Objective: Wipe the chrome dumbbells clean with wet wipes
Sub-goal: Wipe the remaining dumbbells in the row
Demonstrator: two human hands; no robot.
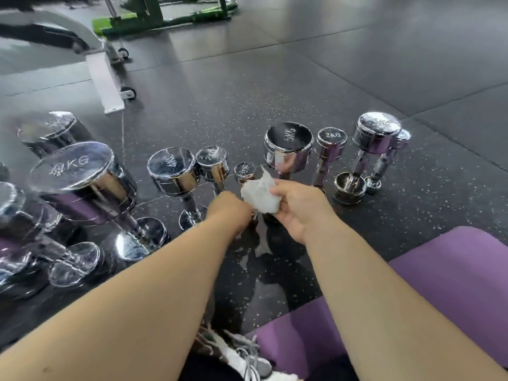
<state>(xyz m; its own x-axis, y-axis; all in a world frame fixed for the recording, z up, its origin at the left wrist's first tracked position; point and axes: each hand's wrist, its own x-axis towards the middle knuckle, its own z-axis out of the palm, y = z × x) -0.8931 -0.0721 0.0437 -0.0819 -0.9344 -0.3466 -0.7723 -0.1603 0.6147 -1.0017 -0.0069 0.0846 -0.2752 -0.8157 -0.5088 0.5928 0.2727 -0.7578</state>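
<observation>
Right hand [291,207] pinches a wipe [261,196]; left hand [228,209] grips the 1KG dumbbell [244,171], beside the 5KG dumbbell [288,149] and 2KG dumbbell [331,140]

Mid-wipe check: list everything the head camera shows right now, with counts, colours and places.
1KG dumbbell: one, chrome, centre, smallest.
Other chrome dumbbells: at least nine, silver, standing on the floor, left to right.
Wet wipe: one, white, crumpled, centre.
Floor: dark speckled rubber tiles.
Mat: one, purple, lower right.
Bench frame: one, white, wheeled, upper left.
Green equipment: top edge.
Shoe: one, white-grey, bottom centre.
Left hand: grips the 1KG dumbbell's shaft.
Right hand: holds the wet wipe.
</observation>
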